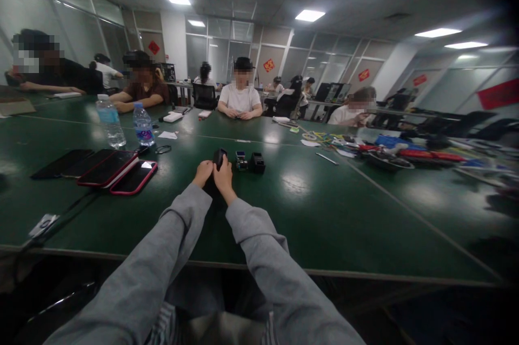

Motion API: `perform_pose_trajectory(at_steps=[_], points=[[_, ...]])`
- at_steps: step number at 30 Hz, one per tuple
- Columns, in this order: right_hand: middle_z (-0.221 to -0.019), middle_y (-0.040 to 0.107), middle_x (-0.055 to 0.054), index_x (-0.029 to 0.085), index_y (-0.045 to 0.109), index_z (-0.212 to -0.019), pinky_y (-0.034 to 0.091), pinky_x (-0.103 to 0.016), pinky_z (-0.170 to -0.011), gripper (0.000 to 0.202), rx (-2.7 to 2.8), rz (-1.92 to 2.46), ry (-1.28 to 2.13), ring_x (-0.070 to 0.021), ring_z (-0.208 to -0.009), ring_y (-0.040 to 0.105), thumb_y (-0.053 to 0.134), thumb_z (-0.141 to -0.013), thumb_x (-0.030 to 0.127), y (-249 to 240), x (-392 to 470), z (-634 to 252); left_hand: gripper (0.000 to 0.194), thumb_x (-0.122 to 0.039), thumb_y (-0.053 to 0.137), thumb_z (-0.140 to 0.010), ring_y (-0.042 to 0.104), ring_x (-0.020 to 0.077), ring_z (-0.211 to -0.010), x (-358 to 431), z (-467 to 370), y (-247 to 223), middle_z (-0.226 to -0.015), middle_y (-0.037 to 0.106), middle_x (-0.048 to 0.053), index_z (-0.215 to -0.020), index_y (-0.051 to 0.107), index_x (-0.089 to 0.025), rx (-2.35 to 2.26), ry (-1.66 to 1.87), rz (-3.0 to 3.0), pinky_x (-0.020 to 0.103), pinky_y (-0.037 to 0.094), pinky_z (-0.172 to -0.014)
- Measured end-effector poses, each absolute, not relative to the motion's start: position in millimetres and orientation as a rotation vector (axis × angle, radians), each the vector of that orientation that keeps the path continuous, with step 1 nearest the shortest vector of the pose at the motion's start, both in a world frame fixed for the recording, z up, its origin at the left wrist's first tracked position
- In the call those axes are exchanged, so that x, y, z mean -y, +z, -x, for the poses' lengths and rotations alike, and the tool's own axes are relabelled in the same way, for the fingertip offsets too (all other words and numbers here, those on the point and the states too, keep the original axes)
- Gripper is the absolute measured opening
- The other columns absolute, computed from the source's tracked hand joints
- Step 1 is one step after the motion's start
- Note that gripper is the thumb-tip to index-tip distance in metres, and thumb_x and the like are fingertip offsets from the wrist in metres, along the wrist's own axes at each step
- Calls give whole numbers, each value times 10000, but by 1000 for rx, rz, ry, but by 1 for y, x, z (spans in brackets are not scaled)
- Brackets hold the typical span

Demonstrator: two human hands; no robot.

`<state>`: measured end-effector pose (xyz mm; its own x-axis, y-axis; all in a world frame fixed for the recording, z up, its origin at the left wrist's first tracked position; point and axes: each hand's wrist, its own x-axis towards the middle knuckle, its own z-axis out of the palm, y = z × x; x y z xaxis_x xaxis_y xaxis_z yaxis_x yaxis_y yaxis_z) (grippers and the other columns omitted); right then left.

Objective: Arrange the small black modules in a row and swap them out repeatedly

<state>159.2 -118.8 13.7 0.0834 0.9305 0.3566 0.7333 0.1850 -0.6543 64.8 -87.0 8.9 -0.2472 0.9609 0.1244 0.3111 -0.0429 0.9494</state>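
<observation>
Over the green table, my right hand [224, 176] is closed round a small black box-like object [219, 157], its thumb against the near side. My left hand [203, 173] is curled shut right beside it, at the object's left; whatever its fingers hold is hidden. Just right of my hands stands a small silver and black device [241, 161] with a little screen on top. Beside that device is a black block-shaped case [258, 163], upright on the table.
Phones [107, 169] and a red-edged phone [135, 178] lie at left, before two water bottles [110, 120]. A white pen [326, 158] and a heap of cables and tools [397, 150] lie at right. A person [240, 97] sits opposite; others sit around.
</observation>
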Motion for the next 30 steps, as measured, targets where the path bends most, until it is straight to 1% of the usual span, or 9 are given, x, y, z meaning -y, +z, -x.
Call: perform_pose_trajectory(at_steps=[2, 7, 11, 14, 18, 20, 24, 27, 30], points=[[-1259, 536, -186, 146, 266, -1515, 482, -389, -894, 603, 1741, 1591, 290, -289, -1079, 602, 393, -953, 327, 16, 123, -160, 261, -178, 478, -785, 677, 240, -883, 88, -63, 10, -848, 742, 104, -807, 737, -150, -1618, 1275, -1408, 351, 494, -849], [-1272, 511, -211, 131, 264, -1526, 463, -409, -914, 590, 1830, 1668, 189, -304, -1124, 563, 334, -942, 181, 23, 131, -165, 324, -180, 437, -866, 655, 258, -1069, 96, -72, 15, -1101, 725, 139, -987, 737, -173, -1779, 1099, -1777, 375, 458, -965], [-1287, 500, -204, 161, 301, -1518, 470, -411, -922, 574, 1817, 1690, 203, -296, -1151, 549, 325, -944, 170, 25, 131, -168, 357, -189, 396, -908, 644, 259, -1107, 98, -75, 12, -1152, 707, 153, -1041, 726, -157, -1773, 1063, -1952, 394, 450, -1006], [-1321, 476, -212, 143, 296, -1517, 468, -427, -948, 557, 1749, 1629, 121, -305, -1201, 519, 319, -966, 218, 28, 131, -169, 360, -208, 398, -918, 631, 239, -1138, 93, -71, 9, -1205, 689, 140, -1118, 692, -148, -1661, 1232, -1847, 369, 454, -1016], [-1500, 305, -207, 147, 209, -1549, 404, -422, -1061, 581, 1736, 1437, -120, -300, -1377, 356, 306, -1000, 308, 37, 139, -158, 368, -237, 365, -936, 647, 201, -1076, 85, -55, 12, -1166, 693, 117, -1165, 639, -151, -1626, 1659, -1482, 347, 473, -990], [-1532, 264, -196, 164, 177, -1559, 398, -407, -1074, 587, 1823, 1364, -183, -287, -1400, 330, 308, -1008, 320, 39, 144, -145, 363, -230, 343, -933, 648, 185, -1048, 82, -42, 15, -1131, 690, 103, -1157, 619, -161, -1697, 1889, -1166, 335, 481, -970], [-1476, 345, -218, 145, 220, -1543, 457, -371, -1005, 587, 1973, 1418, -126, -273, -1323, 425, 383, -1001, 300, 34, 146, -114, 357, -159, 340, -892, 649, 183, -1022, 79, -19, 12, -1084, 687, 111, -1133, 602, -138, -1818, 2005, -731, 348, 477, -962], [-1380, 443, -231, 132, 286, -1514, 509, -343, -886, 550, 2001, 1569, -30, -253, -1170, 534, 404, -992, 255, 26, 138, -103, 333, -171, 377, -884, 653, 184, -1007, 77, -15, 3, -1073, 693, 96, -1126, 605, -155, -1798, 1953, -770, 351, 481, -955], [-1313, 499, -245, 112, 335, -1490, 505, -347, -851, 502, 1976, 1687, -37, -250, -1118, 554, 329, -991, 164, 19, 129, -102, 301, -213, 414, -892, 663, 186, -991, 72, -20, -5, -1074, 699, 93, -1110, 618, -170, -1683, 1842, -937, 343, 498, -934]])
